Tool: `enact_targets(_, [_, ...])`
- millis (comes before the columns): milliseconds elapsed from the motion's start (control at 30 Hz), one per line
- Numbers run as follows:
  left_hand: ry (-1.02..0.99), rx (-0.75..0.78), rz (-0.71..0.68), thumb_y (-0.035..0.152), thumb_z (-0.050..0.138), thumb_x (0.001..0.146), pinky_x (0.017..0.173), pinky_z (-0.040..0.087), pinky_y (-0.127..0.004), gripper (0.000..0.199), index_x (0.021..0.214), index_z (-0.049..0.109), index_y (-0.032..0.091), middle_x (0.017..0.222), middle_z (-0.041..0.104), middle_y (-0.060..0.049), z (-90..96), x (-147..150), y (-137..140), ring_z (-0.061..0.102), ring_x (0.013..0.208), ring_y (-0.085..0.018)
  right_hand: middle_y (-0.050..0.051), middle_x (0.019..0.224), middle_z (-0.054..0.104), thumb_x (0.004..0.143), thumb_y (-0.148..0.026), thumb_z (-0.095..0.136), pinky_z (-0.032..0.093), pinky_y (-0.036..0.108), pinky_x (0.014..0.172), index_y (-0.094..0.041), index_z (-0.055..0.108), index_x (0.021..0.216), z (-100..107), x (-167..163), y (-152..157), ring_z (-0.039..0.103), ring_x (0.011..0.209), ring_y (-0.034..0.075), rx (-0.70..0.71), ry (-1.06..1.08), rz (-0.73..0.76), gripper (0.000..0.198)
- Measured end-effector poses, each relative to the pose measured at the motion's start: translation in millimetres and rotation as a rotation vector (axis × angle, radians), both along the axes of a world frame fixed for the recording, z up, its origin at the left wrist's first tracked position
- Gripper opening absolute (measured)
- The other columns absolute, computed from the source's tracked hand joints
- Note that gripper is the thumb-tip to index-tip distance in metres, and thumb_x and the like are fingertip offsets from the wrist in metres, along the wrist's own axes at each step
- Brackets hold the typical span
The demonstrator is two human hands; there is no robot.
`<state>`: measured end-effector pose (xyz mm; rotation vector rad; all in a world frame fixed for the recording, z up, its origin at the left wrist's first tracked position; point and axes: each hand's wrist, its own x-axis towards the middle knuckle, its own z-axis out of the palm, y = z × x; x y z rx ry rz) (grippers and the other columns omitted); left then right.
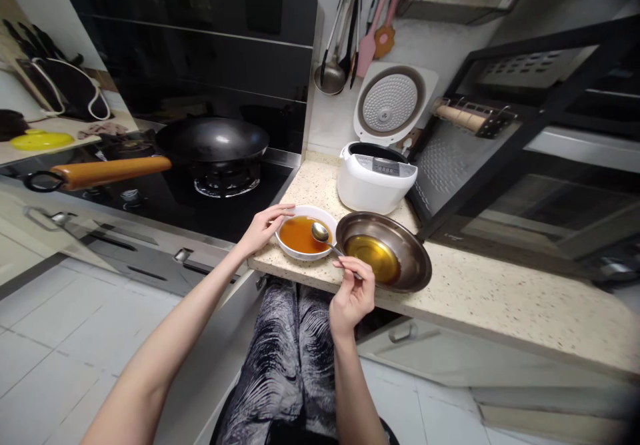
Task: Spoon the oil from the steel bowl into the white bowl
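A white bowl (305, 256) of reddish-brown liquid stands near the counter's front edge. At its left side, my left hand (264, 229) grips the rim, fingers stretched along the top. My right hand (354, 292) is closed around the handle of a metal spoon (321, 232). The spoon's head is over the bowl's right half; whether it touches the liquid I cannot tell. Just right of the bowl, close to my right hand, sits a metal pan (416, 258) with yellow, oily liquid in its bottom.
Behind the bowl and pan is a white rice cooker (373, 188) with its lid raised. A black wok (215, 140) rests on the stove at left, its wooden handle pointing left. A dark-framed rack (465, 172) stands at right. Utensils (333, 75) hang on the wall.
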<state>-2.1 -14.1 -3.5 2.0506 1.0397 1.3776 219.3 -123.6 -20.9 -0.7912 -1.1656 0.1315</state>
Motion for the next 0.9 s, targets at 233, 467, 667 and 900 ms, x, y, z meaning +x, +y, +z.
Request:
enact_targets(233, [0.007, 0.002, 0.005, 0.037, 0.051, 0.101, 0.117, 0.045, -0.051, 0.034, 0.111, 0.079, 0.021, 0.139, 0.069, -0.012, -0.4, -0.1, 0.6, 0.063, 0.132, -0.029, 0.003, 0.092, 0.068, 0.101, -0.015, 0.053, 0.060, 0.036, 0.081, -0.021, 0.062, 0.098, 9.1, 9.2, -5.0, 0.070, 0.087, 0.017, 0.029, 0.051, -0.033, 0.011])
enact_targets(467, [0.007, 0.000, 0.009, 0.038, 0.051, 0.101, 0.119, 0.043, -0.051, 0.034, 0.111, 0.080, 0.022, 0.139, 0.069, -0.011, 0.2, -0.2, -0.4, 0.063, 0.132, -0.029, 0.004, 0.092, 0.068, 0.101, -0.016, 0.054, 0.062, 0.038, 0.081, -0.021, 0.064, 0.098, 14.8, 27.2, -7.5, 0.071, 0.088, 0.018, 0.060, 0.018, -0.167, 0.010])
enact_targets(667, [0.008, 0.005, -0.001, 0.037, 0.050, 0.102, 0.119, 0.042, -0.052, 0.034, 0.113, 0.079, 0.022, 0.140, 0.068, -0.011, -1.2, -1.3, 0.4, 0.062, 0.133, -0.029, 0.004, 0.093, 0.070, 0.099, -0.015, 0.058, 0.062, 0.038, 0.080, -0.021, 0.066, 0.100, 10.4, 38.9, -4.0, 0.071, 0.090, 0.018, 0.078, -0.046, -0.212, 0.009])
enact_targets(900, [0.005, -0.003, 0.004, 0.037, 0.051, 0.101, 0.119, 0.043, -0.052, 0.034, 0.111, 0.079, 0.022, 0.140, 0.068, -0.011, 0.0, -0.4, -0.3, 0.063, 0.133, -0.029, 0.004, 0.092, 0.072, 0.098, -0.014, 0.060, 0.061, 0.036, 0.080, -0.021, 0.067, 0.101, 8.7, 43.3, -2.4, 0.072, 0.089, 0.019, 0.083, -0.200, -0.248, 0.011])
